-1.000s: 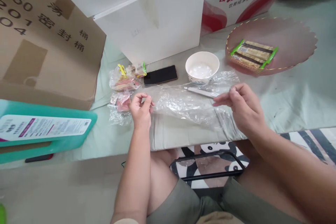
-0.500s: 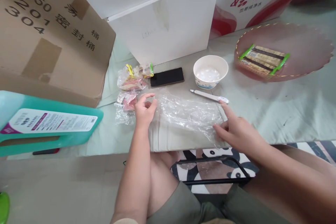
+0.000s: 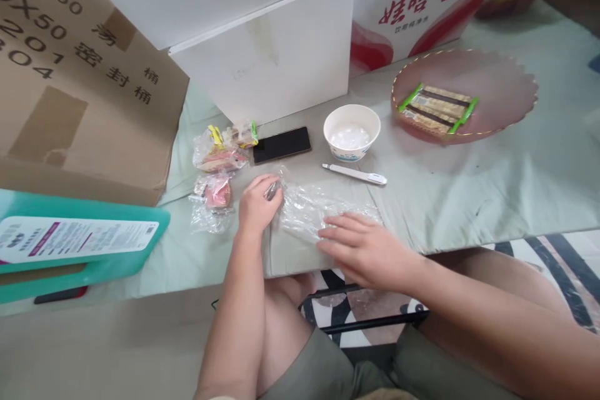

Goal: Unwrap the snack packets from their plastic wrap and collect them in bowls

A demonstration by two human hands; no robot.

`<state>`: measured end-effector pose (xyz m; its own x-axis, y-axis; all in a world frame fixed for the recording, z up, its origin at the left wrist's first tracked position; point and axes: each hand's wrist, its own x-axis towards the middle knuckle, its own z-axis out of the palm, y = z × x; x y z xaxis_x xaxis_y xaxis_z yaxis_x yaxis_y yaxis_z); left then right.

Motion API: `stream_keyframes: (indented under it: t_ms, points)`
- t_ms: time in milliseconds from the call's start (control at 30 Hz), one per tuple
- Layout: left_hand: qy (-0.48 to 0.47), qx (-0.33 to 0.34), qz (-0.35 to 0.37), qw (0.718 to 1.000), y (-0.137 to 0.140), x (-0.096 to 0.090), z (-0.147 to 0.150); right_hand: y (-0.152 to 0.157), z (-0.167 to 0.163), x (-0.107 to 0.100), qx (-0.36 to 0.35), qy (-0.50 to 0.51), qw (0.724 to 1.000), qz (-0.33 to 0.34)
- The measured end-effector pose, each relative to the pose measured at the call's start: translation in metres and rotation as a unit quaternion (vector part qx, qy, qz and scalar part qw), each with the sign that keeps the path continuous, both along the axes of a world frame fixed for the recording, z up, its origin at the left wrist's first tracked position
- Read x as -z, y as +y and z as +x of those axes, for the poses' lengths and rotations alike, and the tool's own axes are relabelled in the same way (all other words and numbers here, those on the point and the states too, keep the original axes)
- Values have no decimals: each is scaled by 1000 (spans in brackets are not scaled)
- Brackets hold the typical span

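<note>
A crumpled clear plastic bag (image 3: 304,203) lies on the cloth-covered table in front of me. My left hand (image 3: 257,203) has its fingers closed around the bag's left end. My right hand (image 3: 363,247) rests palm down on the bag's right part, its fingers stretched out and holding nothing. Just beyond the bag lies a white utility knife (image 3: 355,174), apart from both hands. Left of my left hand are small clear wrappers, one with a pink piece (image 3: 218,192) in it, and a pile of packaged snacks (image 3: 218,153).
A black phone (image 3: 282,144) and a white paper bowl (image 3: 351,131) stand farther back. At the right, a pink scalloped tray (image 3: 501,87) holds wrapped snack bars (image 3: 438,109). White boxes (image 3: 281,62), a brown carton (image 3: 94,87) and a green jug (image 3: 117,212) border the table.
My left fingers have closed on the bag's end. The right hand has moved left from beside the utility knife and flattened onto the bag. The view has shifted to the right.
</note>
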<state>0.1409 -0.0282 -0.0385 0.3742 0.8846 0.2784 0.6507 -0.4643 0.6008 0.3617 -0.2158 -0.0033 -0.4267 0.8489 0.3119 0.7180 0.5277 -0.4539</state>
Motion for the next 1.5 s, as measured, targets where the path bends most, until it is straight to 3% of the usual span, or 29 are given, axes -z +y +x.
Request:
stream_keyframes:
  t_ms: [133,300,367,467,600,700,800,867,933,1000,1067,1167,1233,1267,1367,1500]
  points:
    - [36,-56,16,998,-1,3,5,-1,-11,9,5,-79,989,-127]
    - [75,-134,24,988,-2,3,5,-4,2,0,28,-86,984,-156]
    - [82,-125,20,989,-1,4,5,-2,6,-8,46,-72,981,-173]
    - [68,-68,22,995,-2,6,7,8,12,-15,154,-77,960,-219]
    - [57,0,13,998,-6,5,15,28,15,-10,285,-84,940,-167]
    - [59,53,-15,997,-12,3,21,38,7,-2,289,-124,938,-146]
    - [32,81,-26,996,-16,3,24,38,1,1,257,-140,936,-195]
    - [-28,55,-20,998,-17,4,26,35,1,0,255,-101,935,-224]
    - [-126,-13,-25,992,-17,4,28,32,6,-2,273,-11,938,-215]
    - [-256,-89,-81,959,-19,2,32,33,12,-5,291,129,925,-206]
    - [-381,-112,-206,894,-25,-5,36,36,16,-7,299,301,877,-225]
    - [-447,-34,-411,794,-40,-19,44,42,18,-5,302,500,771,-253]
    - [-407,49,-495,766,-51,-28,48,46,16,-3,305,556,729,-257]
    - [-382,86,-517,762,-56,-32,50,46,15,-1,303,564,723,-259]
    - [-329,140,-506,785,-67,-39,53,41,9,0,272,550,749,-249]
    - [-303,106,-389,863,-76,-36,51,25,3,-6,241,510,805,-185]
